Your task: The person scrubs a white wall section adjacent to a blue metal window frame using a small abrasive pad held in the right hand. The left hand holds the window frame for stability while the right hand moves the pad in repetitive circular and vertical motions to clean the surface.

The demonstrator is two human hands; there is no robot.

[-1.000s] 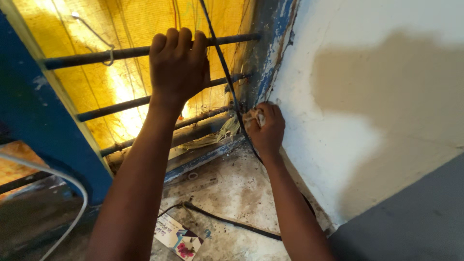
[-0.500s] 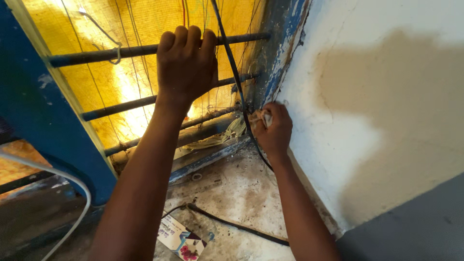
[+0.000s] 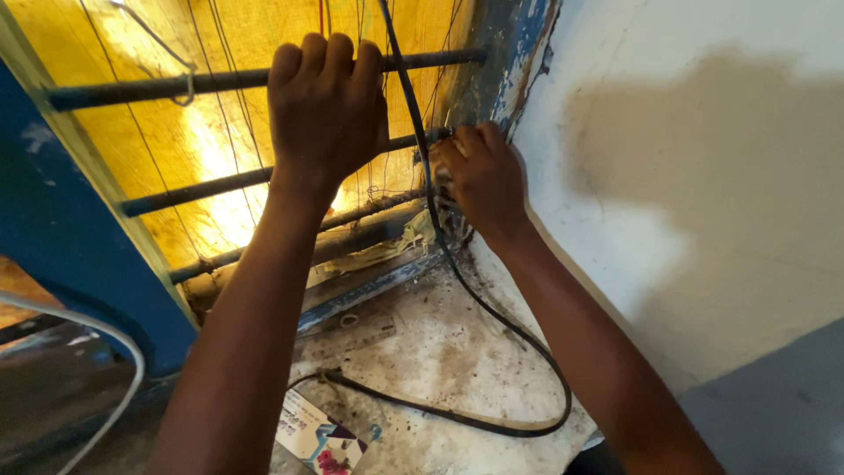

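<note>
Fingers of your left hand (image 3: 327, 110) are wrapped tight around the top iron bar (image 3: 132, 88) of the window grille, as half a second ago. Your right hand (image 3: 482, 180) has climbed from the lower corner of the blue frame (image 3: 497, 66) to the second bar (image 3: 193, 189), fingers curled by the black cable (image 3: 457, 418); what they hold I cannot tell, because the pale rag seen before is now hidden.
</note>
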